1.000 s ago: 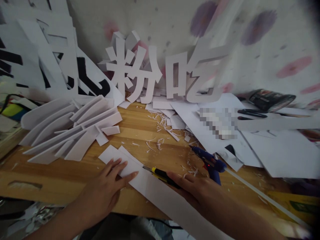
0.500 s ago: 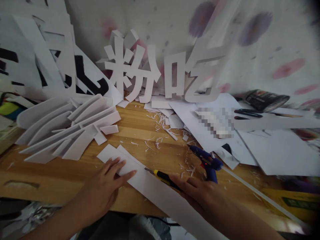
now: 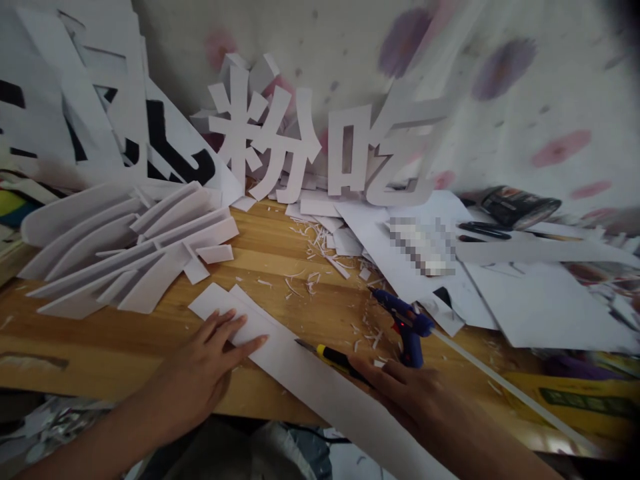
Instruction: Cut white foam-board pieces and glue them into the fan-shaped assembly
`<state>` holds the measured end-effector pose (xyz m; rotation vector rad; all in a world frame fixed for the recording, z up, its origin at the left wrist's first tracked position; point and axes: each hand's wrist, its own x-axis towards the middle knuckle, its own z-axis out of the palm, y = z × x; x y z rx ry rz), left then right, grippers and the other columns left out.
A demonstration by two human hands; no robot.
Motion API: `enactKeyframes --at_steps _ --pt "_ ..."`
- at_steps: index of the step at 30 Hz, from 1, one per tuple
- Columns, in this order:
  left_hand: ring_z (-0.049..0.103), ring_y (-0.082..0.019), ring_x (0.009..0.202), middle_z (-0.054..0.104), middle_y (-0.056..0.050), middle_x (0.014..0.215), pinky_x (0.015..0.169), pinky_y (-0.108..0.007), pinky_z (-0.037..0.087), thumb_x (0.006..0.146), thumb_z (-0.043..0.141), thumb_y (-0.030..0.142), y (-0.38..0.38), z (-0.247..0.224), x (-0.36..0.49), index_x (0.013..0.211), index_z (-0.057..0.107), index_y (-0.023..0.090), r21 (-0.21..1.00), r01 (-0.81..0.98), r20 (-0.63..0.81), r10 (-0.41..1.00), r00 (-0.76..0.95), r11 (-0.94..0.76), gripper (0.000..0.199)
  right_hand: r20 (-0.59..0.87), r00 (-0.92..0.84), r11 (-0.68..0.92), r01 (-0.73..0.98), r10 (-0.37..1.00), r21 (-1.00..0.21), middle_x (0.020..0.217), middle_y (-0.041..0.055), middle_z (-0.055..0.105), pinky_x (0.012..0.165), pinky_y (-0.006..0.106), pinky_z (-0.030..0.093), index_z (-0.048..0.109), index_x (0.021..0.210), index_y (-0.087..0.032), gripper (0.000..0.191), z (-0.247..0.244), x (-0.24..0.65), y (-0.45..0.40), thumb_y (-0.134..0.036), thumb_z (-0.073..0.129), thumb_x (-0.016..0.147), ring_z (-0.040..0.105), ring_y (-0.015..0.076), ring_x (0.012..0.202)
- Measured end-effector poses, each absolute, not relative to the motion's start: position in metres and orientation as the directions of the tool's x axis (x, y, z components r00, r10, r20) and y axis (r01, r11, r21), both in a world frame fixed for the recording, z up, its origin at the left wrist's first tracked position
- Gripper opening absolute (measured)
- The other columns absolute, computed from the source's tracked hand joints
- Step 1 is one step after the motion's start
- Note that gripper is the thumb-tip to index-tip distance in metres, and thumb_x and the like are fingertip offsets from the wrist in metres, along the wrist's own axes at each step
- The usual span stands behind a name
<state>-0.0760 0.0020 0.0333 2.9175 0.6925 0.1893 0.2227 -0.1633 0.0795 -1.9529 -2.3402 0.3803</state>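
A long white strip (image 3: 320,382) of foam board or card lies slantwise over the table's front edge, a second white piece overlapping it at the far end. My left hand (image 3: 215,357) presses on that end, fingers spread flat. In my right hand (image 3: 407,393) is a yellow-and-black utility knife (image 3: 335,357), gripped low over the strip. Its blade points left, near the strip's upper edge; whether it cuts in, I cannot tell. Right of the knife rests a blue glue gun (image 3: 405,320) with a long white glue stick in its back.
White cut-out characters (image 3: 280,140) stand at the back. A curved white assembly (image 3: 140,253) sits on the left. Scraps (image 3: 320,240) litter the middle. To the right are white sheets (image 3: 535,307), black scissors (image 3: 483,231), a dark can-like item (image 3: 520,205) and a yellow box (image 3: 565,400).
The knife has shifted slightly right along the strip, away from my left hand. My left hand stays pressed on the strip. The whole view has moved a little.
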Motion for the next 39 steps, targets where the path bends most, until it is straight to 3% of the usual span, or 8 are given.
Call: enactKeyframes --at_steps 6,10,16,27,32,39 --pt "0.042 -0.029 0.126 0.052 -0.007 0.132 0.1 -0.052 0.039 0.072 0.043 -0.001 0.001 0.033 -0.078 0.133 0.045 0.034 0.165 0.428 0.105 0.448 0.888 -0.888 0.071 -0.127 -0.078 0.024 0.924 0.989 -0.382 0.113 0.0049 0.067 0.075 0.029 0.054 0.042 0.135 -0.032 0.044 0.086 0.222 -0.158 -0.022 0.044 0.093 0.067 0.0184 0.089" --pt "0.041 -0.028 0.127 0.051 -0.005 0.134 0.101 -0.051 0.039 0.075 0.045 0.001 0.0 0.034 -0.078 0.134 0.044 0.035 0.209 0.446 0.099 0.472 0.876 -0.87 0.068 -0.121 -0.05 -0.009 0.898 0.991 -0.44 0.108 0.0074 0.068 0.078 0.033 0.052 0.043 0.136 -0.027 0.043 0.086 0.197 -0.115 -0.023 0.044 0.093 0.067 0.0202 0.091" --pt "0.039 -0.027 0.129 0.048 -0.004 0.137 0.105 -0.052 0.035 0.076 0.048 0.004 -0.001 0.032 -0.08 0.136 0.041 0.036 0.223 0.443 0.105 0.473 0.875 -0.868 0.068 -0.124 -0.174 0.101 0.889 0.977 -0.447 0.105 0.0069 0.069 0.076 0.028 0.048 0.041 0.137 -0.026 0.046 0.076 0.154 -0.048 -0.023 0.047 0.092 0.066 0.0198 0.09" --pt "0.037 -0.03 0.13 0.046 -0.005 0.138 0.101 -0.054 0.039 0.078 0.051 0.01 -0.001 0.028 -0.079 0.137 0.038 0.037 0.229 0.461 0.087 0.49 0.867 -0.857 0.066 -0.121 -0.188 0.107 0.867 0.975 -0.487 0.104 0.0085 0.069 0.076 0.029 0.047 0.044 0.136 -0.024 0.044 0.071 0.146 -0.04 -0.023 0.047 0.092 0.066 0.0208 0.09" --pt "0.038 -0.03 0.129 0.046 -0.004 0.138 0.102 -0.054 0.038 0.079 0.051 0.011 -0.002 0.028 -0.079 0.135 0.041 0.037 0.253 0.461 0.116 0.5 0.858 -0.851 0.063 -0.107 -0.224 0.157 0.886 0.969 -0.435 0.101 0.0074 0.069 0.071 0.027 0.047 0.04 0.138 -0.025 0.046 0.07 0.144 -0.038 -0.022 0.046 0.092 0.066 0.0197 0.085" --pt "0.038 -0.027 0.129 0.045 -0.003 0.139 0.106 -0.055 0.033 0.078 0.048 0.008 -0.002 0.028 -0.08 0.135 0.042 0.036 0.256 0.461 0.1 0.498 0.862 -0.85 0.064 -0.106 -0.285 0.253 0.935 0.953 -0.248 0.085 0.0038 0.068 0.05 0.022 0.037 0.036 0.139 -0.025 0.047 0.073 0.142 -0.043 -0.021 0.042 0.093 0.064 0.0151 0.065"
